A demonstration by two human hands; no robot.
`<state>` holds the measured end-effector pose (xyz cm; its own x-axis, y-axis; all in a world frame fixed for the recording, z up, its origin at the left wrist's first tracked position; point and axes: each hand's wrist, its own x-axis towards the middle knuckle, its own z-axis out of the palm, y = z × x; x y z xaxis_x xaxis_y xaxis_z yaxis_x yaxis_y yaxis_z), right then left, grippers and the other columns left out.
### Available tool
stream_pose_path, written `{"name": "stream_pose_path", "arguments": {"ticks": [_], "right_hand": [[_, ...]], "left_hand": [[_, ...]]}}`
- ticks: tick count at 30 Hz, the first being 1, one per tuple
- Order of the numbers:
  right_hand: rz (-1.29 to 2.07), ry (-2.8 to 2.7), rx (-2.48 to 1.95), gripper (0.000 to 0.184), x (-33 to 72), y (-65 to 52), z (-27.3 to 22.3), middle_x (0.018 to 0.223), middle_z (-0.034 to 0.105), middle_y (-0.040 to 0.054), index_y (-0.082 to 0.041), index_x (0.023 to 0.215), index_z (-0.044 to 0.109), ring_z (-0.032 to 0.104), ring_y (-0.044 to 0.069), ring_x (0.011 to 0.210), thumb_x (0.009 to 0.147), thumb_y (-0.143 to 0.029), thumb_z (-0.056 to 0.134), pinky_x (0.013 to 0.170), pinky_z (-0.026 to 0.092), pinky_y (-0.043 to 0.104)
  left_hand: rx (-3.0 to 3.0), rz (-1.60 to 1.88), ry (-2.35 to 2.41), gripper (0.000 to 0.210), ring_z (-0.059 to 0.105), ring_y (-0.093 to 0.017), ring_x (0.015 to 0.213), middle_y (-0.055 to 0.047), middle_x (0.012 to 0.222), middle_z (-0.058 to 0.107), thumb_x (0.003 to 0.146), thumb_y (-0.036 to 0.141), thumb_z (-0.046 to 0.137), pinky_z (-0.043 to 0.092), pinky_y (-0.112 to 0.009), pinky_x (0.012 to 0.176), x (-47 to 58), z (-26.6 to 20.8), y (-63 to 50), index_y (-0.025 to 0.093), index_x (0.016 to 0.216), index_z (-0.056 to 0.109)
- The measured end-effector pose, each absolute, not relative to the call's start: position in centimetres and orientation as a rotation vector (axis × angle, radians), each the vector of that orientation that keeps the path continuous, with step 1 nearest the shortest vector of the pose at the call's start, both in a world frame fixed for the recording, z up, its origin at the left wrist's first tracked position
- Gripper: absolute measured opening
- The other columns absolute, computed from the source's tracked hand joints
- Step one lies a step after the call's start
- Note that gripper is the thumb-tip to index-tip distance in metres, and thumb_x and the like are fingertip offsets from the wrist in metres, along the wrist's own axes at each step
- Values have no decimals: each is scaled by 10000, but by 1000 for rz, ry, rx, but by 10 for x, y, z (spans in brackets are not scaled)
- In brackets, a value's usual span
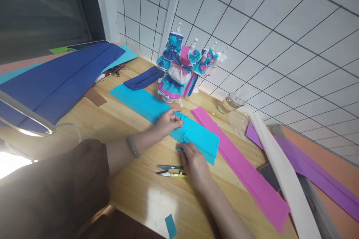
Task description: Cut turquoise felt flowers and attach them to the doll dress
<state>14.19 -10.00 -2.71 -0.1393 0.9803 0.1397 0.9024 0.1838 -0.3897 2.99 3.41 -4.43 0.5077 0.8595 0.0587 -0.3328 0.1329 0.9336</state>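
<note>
A long turquoise crepe paper strip (196,134) lies slantwise across the wooden table. Over its near edge is my left hand (169,121), thumb and fingers pinched together; what sits between the fingertips is too small to make out. Thin dark-blue scraps (183,134) lie on the strip beside these fingertips. My right hand (195,162), by the strip's lower edge, is closed with a small blue paper piece (180,149) at its fingertips. Thread snips (169,171) lie on the table beside the right hand, their handles partly hidden by it.
Small dress forms in paper dresses (179,67) stand by the tiled wall. A pink strip (241,168), a white strip (286,179) and a purple strip (316,175) lie right. Navy paper (64,74) covers the left. A glass jar (231,102) stands behind; a teal scrap (170,226) lies in front.
</note>
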Motion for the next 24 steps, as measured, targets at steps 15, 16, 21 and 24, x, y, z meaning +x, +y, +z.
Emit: {"name": "stream_pose_path", "arguments": {"ticks": [15, 16, 21, 24], "right_hand": [[566, -2046, -1950, 175, 173, -52, 4, 764, 645, 43, -156, 799, 650, 561, 153, 662, 723, -133, 493, 616, 407, 257], [538, -2027, -1971, 169, 180, -54, 8, 776, 647, 45, -157, 798, 648, 563, 157, 672, 721, -145, 499, 618, 408, 260], [488, -1746, -2150, 192, 250, -65, 35, 653, 632, 25, -151, 830, 632, 558, 146, 578, 741, -274, 514, 525, 407, 236], [430, -1641, -2355, 211, 301, -69, 44, 621, 636, 33, -150, 823, 640, 561, 143, 554, 745, -293, 506, 495, 407, 228]], "left_hand": [[1017, 858, 608, 485, 570, -100, 594, 26, 656, 545, 649, 245, 670, 429, -233, 584, 29, -42, 37, 136, 1069, 452], [1016, 854, 608, 484, 572, -100, 596, 24, 661, 549, 649, 246, 670, 429, -233, 584, 29, -43, 38, 138, 1069, 454], [1025, 847, 637, 482, 578, -112, 608, 18, 666, 561, 625, 276, 685, 431, -237, 584, 29, -43, 40, 144, 1038, 473], [1000, 816, 634, 555, 575, -115, 590, 33, 640, 552, 584, 296, 710, 428, -243, 584, 29, -42, 41, 146, 1058, 464]]}}
